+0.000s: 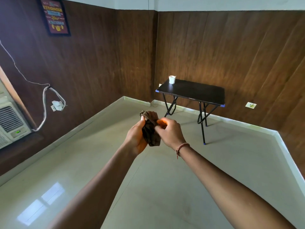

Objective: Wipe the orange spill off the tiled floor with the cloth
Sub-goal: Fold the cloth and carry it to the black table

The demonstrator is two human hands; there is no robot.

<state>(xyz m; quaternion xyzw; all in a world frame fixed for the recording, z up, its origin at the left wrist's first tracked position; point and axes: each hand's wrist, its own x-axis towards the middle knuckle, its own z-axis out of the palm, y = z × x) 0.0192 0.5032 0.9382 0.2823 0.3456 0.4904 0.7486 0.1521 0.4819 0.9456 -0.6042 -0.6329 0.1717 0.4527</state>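
Note:
A dark brown cloth [150, 129] is bunched up between both hands, held out in front of me above the floor. My left hand [136, 140] grips its left side with fingers curled around it. My right hand [170, 132] pinches its right side near the top. Orange staining shows on the fingers and palms of both hands. The pale tiled floor [165, 179] stretches below; no orange spill shows on the visible tiles.
A black folding table [212, 96] with a white cup [172, 79] stands against the wood-panelled wall at the right. An air-conditioner unit [11, 123] and a hanging cable [44, 104] are on the left wall.

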